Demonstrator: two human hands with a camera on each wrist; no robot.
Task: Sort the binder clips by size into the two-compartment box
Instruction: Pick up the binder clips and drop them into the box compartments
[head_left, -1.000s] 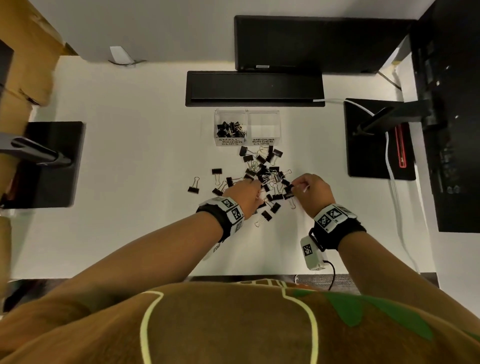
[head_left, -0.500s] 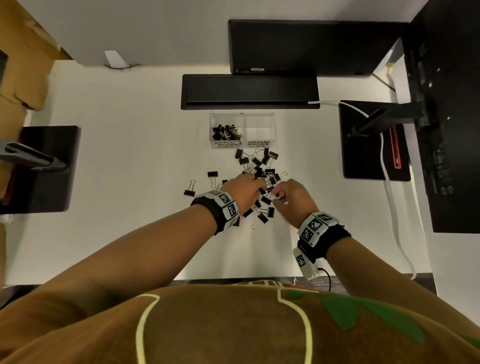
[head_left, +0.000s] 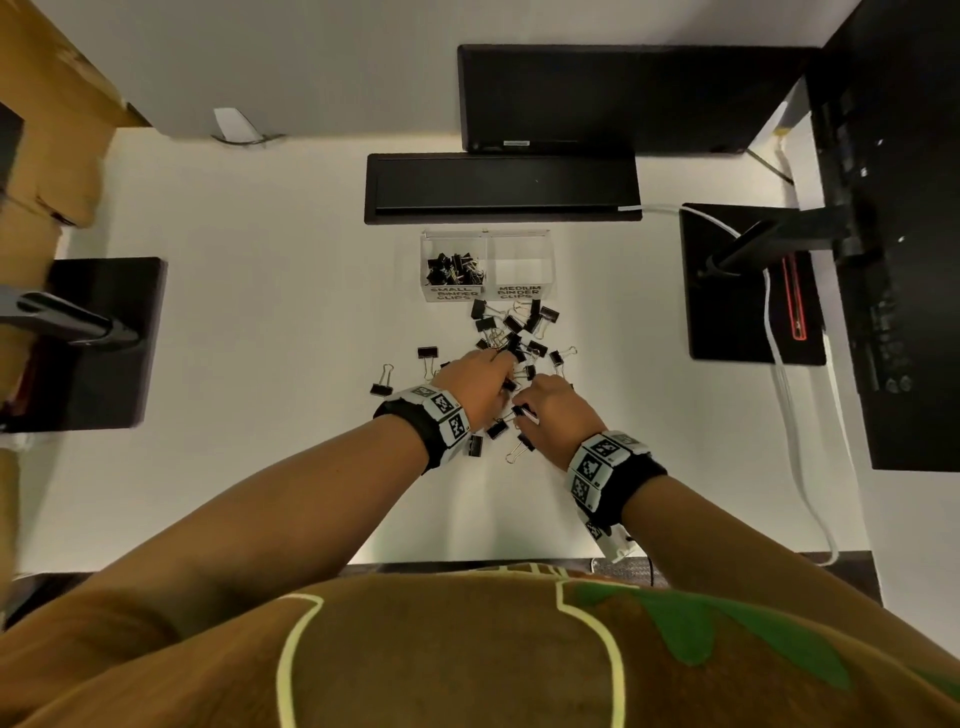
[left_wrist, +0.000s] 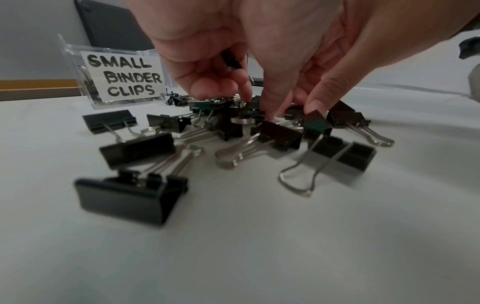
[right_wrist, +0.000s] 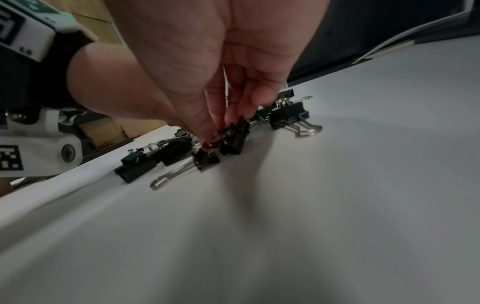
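A clear two-compartment box (head_left: 487, 240) stands at the back of the white desk. Its left bay, labelled SMALL BINDER CLIPS (left_wrist: 124, 77), holds several small black clips (head_left: 455, 268). The right bay, labelled MEDIUM (head_left: 519, 267), looks empty. A loose pile of black binder clips (head_left: 519, 335) lies in front of the box. My left hand (head_left: 496, 373) reaches down into the pile (left_wrist: 280, 133), fingertips on clips, with a small dark clip (left_wrist: 230, 59) tucked under the curled fingers. My right hand (head_left: 523, 408) pinches a black clip (right_wrist: 235, 136) at the pile's near edge.
A black bar (head_left: 501, 187) and a dark monitor (head_left: 623, 98) stand behind the box. Black stand plates sit at left (head_left: 88, 343) and right (head_left: 748, 291). A white cable (head_left: 792, 415) runs down the right side. Stray clips (head_left: 382, 382) lie left of my left hand.
My right hand has moved left, close to the left hand, and now pinches a clip at the pile's near edge. The left hand has stayed on the pile.
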